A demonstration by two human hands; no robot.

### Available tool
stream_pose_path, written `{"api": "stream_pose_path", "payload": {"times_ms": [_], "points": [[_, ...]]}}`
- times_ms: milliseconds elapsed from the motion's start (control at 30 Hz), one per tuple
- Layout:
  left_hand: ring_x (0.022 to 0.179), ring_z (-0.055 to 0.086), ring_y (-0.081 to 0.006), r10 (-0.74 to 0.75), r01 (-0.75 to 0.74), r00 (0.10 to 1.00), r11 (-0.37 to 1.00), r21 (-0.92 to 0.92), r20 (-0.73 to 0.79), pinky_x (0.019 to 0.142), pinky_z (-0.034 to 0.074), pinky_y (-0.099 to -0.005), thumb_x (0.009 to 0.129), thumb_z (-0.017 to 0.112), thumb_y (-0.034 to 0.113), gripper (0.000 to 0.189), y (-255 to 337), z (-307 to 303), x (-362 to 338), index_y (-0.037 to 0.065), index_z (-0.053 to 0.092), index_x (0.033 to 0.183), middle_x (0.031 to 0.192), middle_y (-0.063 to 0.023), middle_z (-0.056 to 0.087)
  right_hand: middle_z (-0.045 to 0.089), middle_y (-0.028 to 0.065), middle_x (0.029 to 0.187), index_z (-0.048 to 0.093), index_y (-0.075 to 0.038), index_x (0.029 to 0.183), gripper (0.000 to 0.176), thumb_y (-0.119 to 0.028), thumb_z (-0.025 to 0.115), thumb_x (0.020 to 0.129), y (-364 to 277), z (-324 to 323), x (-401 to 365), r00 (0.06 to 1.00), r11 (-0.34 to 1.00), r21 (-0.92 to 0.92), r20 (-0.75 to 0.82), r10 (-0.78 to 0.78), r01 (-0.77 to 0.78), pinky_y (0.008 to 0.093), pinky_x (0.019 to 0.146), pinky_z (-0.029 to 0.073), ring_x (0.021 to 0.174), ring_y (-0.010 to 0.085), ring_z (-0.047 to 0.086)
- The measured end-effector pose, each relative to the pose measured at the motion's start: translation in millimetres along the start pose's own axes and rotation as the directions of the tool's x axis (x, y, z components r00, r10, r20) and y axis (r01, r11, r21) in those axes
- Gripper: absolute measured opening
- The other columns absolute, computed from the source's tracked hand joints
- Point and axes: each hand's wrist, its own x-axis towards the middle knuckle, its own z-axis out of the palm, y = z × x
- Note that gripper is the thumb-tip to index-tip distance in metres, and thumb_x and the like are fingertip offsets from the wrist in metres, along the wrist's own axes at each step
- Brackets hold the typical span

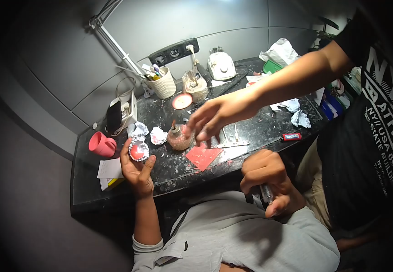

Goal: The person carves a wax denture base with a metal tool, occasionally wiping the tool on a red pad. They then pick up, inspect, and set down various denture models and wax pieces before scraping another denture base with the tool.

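At the desk's left part my left hand (138,174) holds a small round piece (139,151), red inside with a pale, beaded-looking rim. My right hand (269,177) is closed around a clear object (266,193) above my lap; its full shape is hidden by the fingers. Between my hands stands a spirit burner (178,137) with an orange-brown tip, and a red sheet (203,157) lies beside it. Another person's hand (221,114), fingers spread, hangs over the burner's right side.
A pink mug (102,144), crumpled white paper (158,135) and a pen holder (162,83) stand or lie leftward. A white device (221,65) is at the back. The co-worker (359,136) stands at the right, near a red lighter (291,137). The arm crosses the desk.
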Motion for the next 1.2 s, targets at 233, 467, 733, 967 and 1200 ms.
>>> {"api": "stream_pose_path", "payload": {"times_ms": [233, 467, 733, 967, 1200], "points": [[0.125, 0.054, -0.0206, -0.010, 0.012, 1.000, 0.997, 0.082, -0.022, 0.113, 0.039, -0.0367, 0.074, 0.082, -0.007, 0.078, -16, -7, -9, -0.003, 0.046, 0.144, 0.134, -0.0121, 0.056, 0.048, 0.0085, 0.058, 0.058, -0.002, 0.068, 0.054, -0.054, 0.067, 0.079, 3, -2, -2, 0.999, 0.999, 0.037, 0.043, -0.013, 0.011, 0.0369, 0.045, 0.035, 0.046, 0.0263, 0.049], [0.130, 0.051, -0.0232, 0.174, -0.206, 0.977, 0.914, 0.350, 0.122, 0.113, 0.040, -0.0377, 0.076, 0.086, 0.001, 0.076, 10, 7, -23, -0.004, 0.047, 0.142, 0.140, -0.0150, 0.048, 0.038, 0.0043, 0.051, 0.059, -0.003, 0.062, 0.054, -0.054, 0.058, 0.082, -4, 4, 9, 0.996, 1.000, -0.005, -0.083, -0.023, 0.023, 0.0357, 0.042, 0.027, 0.039, 0.0217, 0.040], [0.124, 0.052, -0.0202, 0.252, -0.306, 0.951, 0.850, 0.429, 0.178, 0.108, 0.042, -0.0336, 0.071, 0.087, -0.003, 0.077, 25, 14, -26, -0.004, 0.052, 0.139, 0.136, -0.0116, 0.048, 0.036, 0.0030, 0.050, 0.057, -0.003, 0.059, 0.061, -0.059, 0.056, 0.085, 1, 2, 1, 0.995, 0.997, -0.067, -0.093, -0.038, 0.032, 0.0355, 0.044, 0.027, 0.039, 0.0211, 0.039], [0.121, 0.053, -0.0201, 0.233, -0.304, 0.950, 0.846, 0.439, 0.209, 0.107, 0.044, -0.0337, 0.071, 0.085, 0.001, 0.077, 34, 11, -30, -0.007, 0.052, 0.140, 0.135, -0.0138, 0.047, 0.036, 0.0012, 0.048, 0.059, -0.003, 0.061, 0.065, -0.063, 0.057, 0.086, 9, 6, -3, 0.992, 0.997, -0.058, -0.120, -0.047, 0.041, 0.0340, 0.043, 0.026, 0.038, 0.0181, 0.039], [0.108, 0.061, -0.0216, 0.179, -0.303, 0.931, 0.865, 0.400, 0.320, 0.095, 0.051, -0.0331, 0.070, 0.075, 0.007, 0.077, 42, 8, -27, -0.009, 0.050, 0.141, 0.131, -0.0174, 0.049, 0.041, 0.0033, 0.051, 0.059, -0.004, 0.062, 0.064, -0.063, 0.059, 0.085, 7, 9, -1, 0.991, 0.997, -0.061, -0.131, 0.037, -0.046, 0.0337, 0.045, 0.029, 0.041, 0.0197, 0.042]]}}
